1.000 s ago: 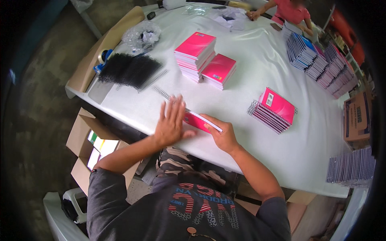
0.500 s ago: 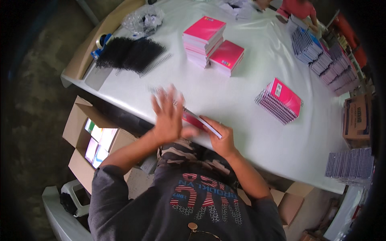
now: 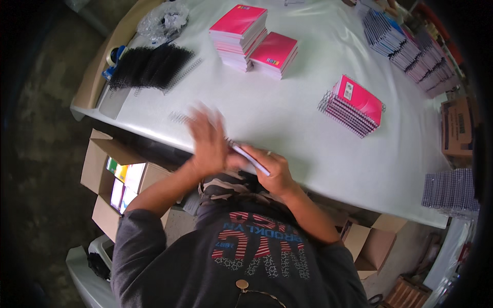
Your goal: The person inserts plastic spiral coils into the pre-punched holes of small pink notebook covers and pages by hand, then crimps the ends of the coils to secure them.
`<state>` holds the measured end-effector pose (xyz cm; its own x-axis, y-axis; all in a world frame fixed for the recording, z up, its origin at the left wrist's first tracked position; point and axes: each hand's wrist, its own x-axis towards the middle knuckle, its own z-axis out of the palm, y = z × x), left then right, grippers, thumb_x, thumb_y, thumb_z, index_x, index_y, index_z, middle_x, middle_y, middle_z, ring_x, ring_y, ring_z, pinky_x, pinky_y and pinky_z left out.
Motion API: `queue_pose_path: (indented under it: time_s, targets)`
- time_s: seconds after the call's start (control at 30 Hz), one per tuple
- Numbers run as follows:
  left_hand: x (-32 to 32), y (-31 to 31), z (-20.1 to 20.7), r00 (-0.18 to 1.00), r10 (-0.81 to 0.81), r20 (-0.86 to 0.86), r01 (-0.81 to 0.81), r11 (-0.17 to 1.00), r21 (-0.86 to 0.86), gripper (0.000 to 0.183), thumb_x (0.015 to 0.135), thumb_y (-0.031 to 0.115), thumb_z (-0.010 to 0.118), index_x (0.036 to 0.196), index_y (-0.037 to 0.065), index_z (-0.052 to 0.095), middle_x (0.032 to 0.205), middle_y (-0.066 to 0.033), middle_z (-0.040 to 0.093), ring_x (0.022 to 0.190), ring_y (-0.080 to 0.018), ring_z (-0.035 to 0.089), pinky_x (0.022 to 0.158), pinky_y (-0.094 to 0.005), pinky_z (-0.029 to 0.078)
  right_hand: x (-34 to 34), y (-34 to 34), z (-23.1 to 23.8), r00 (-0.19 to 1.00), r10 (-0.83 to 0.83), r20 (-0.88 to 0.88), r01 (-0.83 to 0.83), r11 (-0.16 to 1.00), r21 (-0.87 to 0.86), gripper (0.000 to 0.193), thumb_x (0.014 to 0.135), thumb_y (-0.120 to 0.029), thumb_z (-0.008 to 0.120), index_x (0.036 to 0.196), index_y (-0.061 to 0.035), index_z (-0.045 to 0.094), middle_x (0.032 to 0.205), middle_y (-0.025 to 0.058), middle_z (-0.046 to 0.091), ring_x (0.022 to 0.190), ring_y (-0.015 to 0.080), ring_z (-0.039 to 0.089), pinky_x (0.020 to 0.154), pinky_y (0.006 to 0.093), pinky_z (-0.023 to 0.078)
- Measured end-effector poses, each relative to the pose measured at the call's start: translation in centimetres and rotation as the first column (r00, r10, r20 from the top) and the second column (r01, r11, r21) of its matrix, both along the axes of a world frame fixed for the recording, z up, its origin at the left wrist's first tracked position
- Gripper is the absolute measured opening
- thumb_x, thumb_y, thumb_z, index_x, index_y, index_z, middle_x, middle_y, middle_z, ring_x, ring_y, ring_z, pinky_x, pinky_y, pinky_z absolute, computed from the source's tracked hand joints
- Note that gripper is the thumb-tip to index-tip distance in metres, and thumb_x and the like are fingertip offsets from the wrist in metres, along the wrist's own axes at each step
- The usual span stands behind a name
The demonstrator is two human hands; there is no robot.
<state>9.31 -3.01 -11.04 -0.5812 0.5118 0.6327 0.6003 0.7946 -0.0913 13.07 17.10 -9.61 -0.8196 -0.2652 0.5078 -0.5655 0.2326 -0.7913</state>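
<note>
My right hand (image 3: 275, 172) grips a thin notebook (image 3: 251, 159) edge-up near the table's front edge, a ring on one finger. Beside its far left end is my left hand (image 3: 209, 141), blurred by motion, its fingers stretched out and apart. A wire spiral (image 3: 178, 117) sticks out left of those fingers; some of its turns also show at the notebook's upper end. My left palm covers where the two meet. Farther off lie a pile of loose black spirals (image 3: 149, 68) and a tall stack of pink-covered books (image 3: 239, 20) with a lower stack (image 3: 275, 50) against it.
Spiral-bound pink notebooks (image 3: 359, 100) stand stacked at right on the white-covered table (image 3: 287, 118). More bound stacks (image 3: 405, 51) line the far right edge, near a brown carton (image 3: 456, 126). An open box (image 3: 97, 169) holding colourful books sits below at left. Crumpled clear plastic (image 3: 163, 21) lies at the back left.
The view has shifted, so the table things sit higher and further left. My right hand keeps its hold on the notebook. My left hand stays beside the spiral, fingers still blurred and spread.
</note>
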Motion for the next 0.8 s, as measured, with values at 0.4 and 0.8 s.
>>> queue_pose_path:
  time_s: [0.4,0.8]
  targets:
    - [5.3,1.2,-2.6,0.87,-0.408,0.278,0.458,0.877,-0.146,0.108,0.071,0.08,0.039,0.124,-0.015,0.037,0.13,-0.0464,0.024,0.114,-0.0626,0.034,0.092,-0.0721,0.018,0.0,1.4,0.7,0.995,-0.094,-0.036,0.092,0.995,-0.039,0.037,0.076,0.008,0.058,0.112,-0.0036,0.061,0.098,0.0136,0.066,0.084,0.0289,0.066,0.07,0.0351,0.053]
    - [1.9,4.2,3.3,0.853,-0.465,-0.238,0.438,0.884,-0.161,0.103,0.078,0.076,0.033,0.133,-0.012,0.029,0.136,-0.0358,0.023,0.12,-0.0624,0.023,0.098,-0.0714,0.007,0.1,1.0,-1.0,1.0,0.003,0.018,-0.003,1.0,0.005,0.042,0.077,-0.011,0.065,0.118,-0.008,0.056,0.101,0.015,0.064,0.088,0.0322,0.063,0.072,0.0376,0.051]
